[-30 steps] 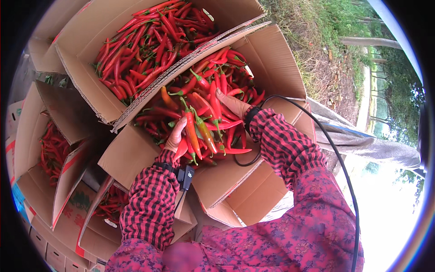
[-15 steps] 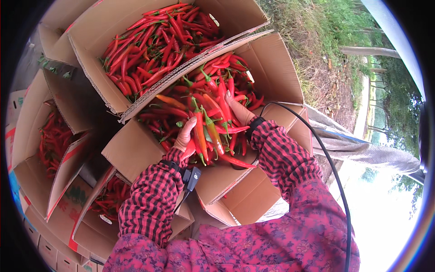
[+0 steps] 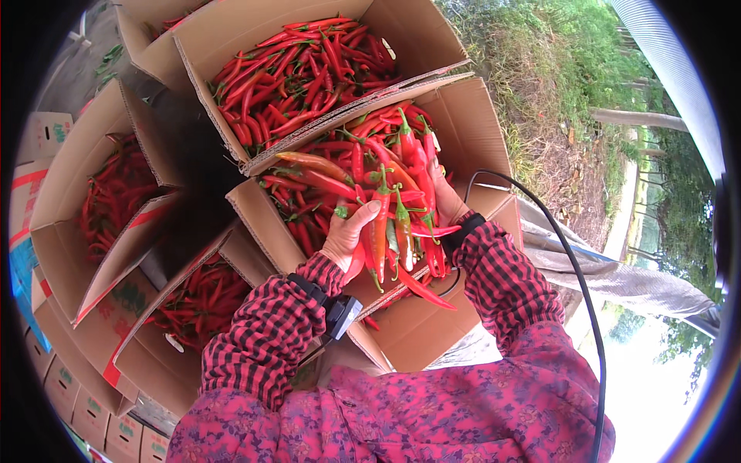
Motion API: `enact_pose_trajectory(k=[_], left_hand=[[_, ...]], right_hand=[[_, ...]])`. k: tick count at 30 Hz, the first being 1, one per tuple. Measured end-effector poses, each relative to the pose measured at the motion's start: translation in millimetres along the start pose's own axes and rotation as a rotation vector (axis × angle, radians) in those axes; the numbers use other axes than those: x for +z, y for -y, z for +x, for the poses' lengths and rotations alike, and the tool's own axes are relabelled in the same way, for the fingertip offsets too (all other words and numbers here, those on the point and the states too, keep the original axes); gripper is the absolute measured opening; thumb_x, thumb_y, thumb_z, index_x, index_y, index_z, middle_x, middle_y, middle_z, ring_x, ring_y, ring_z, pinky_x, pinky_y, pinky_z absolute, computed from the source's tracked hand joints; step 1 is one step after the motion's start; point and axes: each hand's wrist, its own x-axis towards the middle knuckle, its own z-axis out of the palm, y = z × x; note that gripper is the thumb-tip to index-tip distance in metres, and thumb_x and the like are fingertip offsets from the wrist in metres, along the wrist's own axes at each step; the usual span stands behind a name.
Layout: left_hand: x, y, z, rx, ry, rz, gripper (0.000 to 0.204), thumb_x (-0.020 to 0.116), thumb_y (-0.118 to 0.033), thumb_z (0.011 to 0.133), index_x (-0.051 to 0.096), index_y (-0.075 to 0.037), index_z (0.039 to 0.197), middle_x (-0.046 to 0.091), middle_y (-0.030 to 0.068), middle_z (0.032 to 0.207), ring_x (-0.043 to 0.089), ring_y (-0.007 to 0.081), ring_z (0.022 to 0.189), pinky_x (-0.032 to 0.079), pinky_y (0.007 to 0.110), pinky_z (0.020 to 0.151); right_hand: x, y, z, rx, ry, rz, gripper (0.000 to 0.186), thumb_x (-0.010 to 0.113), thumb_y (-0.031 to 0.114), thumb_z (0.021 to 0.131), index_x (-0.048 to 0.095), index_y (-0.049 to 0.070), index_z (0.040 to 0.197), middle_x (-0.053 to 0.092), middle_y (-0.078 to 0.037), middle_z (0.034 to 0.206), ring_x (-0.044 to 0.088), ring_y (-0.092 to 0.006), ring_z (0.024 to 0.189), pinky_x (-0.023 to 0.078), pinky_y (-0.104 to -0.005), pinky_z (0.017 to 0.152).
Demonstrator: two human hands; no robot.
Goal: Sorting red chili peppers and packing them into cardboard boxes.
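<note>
Between my two hands I hold a loose bunch of long chili peppers (image 3: 403, 220), mostly red, some orange and green-streaked, with green stems. My left hand (image 3: 349, 231) is closed round the bunch's left side, thumb on top. On the right side, my right hand (image 3: 448, 194) grips it, its fingers partly hidden behind the peppers. Below the bunch is an open cardboard box (image 3: 471, 123) filled with more red chili peppers (image 3: 316, 204). One red pepper sticks out low from the bunch, over the box's near flap.
Beyond stands another open box (image 3: 224, 38) of red chilies (image 3: 301, 77). To the left are further open boxes (image 3: 58, 208) with chilies, and closed cartons (image 3: 89, 417) are stacked behind them. A black cable (image 3: 567, 282) loops past my right arm. Grey sheeting (image 3: 617, 282) hangs at the right.
The bunch in my hands has come up and slightly right, nearer to me, still held by both hands. The whole view has shifted, with the boxes lying further right and lower.
</note>
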Motion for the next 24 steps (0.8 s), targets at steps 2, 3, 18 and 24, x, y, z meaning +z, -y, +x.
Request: enact_pose_trajectory(k=[2,3,18,24], left_hand=[[13.7,1.5,-8.6,0.099,0.008,0.063,0.049,0.070,-0.019,0.070,0.044,-0.009,0.111,0.055,0.0012,0.100,0.052,0.0128,0.092,0.038,0.030,0.085],[7.6,3.1,-7.6,0.047,-0.005,0.049,0.050,0.071,-0.018,0.068,0.044,-0.008,0.109,0.055,0.0011,0.099,0.051,0.0124,0.093,0.038,0.030,0.085],[22.3,-9.8,-19.4,0.123,0.159,0.031,0.032,0.069,-0.015,0.072,0.054,-0.009,0.099,0.058,-0.0006,0.091,0.054,0.0092,0.083,0.043,0.027,0.076],[22.4,-10.0,-24.3,0.123,0.121,0.042,0.034,0.070,-0.014,0.071,0.054,-0.010,0.100,0.058,-0.0007,0.090,0.054,0.0102,0.084,0.043,0.027,0.076]], right_hand=[[4.6,3.2,-16.4,-0.037,-0.032,-0.075,0.074,0.026,0.064,0.080,0.025,0.011,0.132,0.041,-0.012,0.127,0.044,-0.0256,0.112,0.038,-0.0388,0.094],[24.6,5.6,-21.4,-0.039,-0.025,-0.048,0.075,0.026,0.065,0.080,0.026,0.011,0.132,0.042,-0.012,0.126,0.045,-0.0259,0.111,0.038,-0.0391,0.093],[40.8,9.0,-26.8,-0.141,-0.071,-0.121,0.077,0.023,0.068,0.078,0.035,0.010,0.127,0.046,-0.013,0.122,0.049,-0.0282,0.106,0.041,-0.0412,0.090],[71.6,4.7,-33.4,-0.135,0.022,-0.053,0.075,0.018,0.065,0.081,0.028,0.010,0.131,0.044,-0.014,0.123,0.046,-0.0286,0.109,0.039,-0.0419,0.092]])
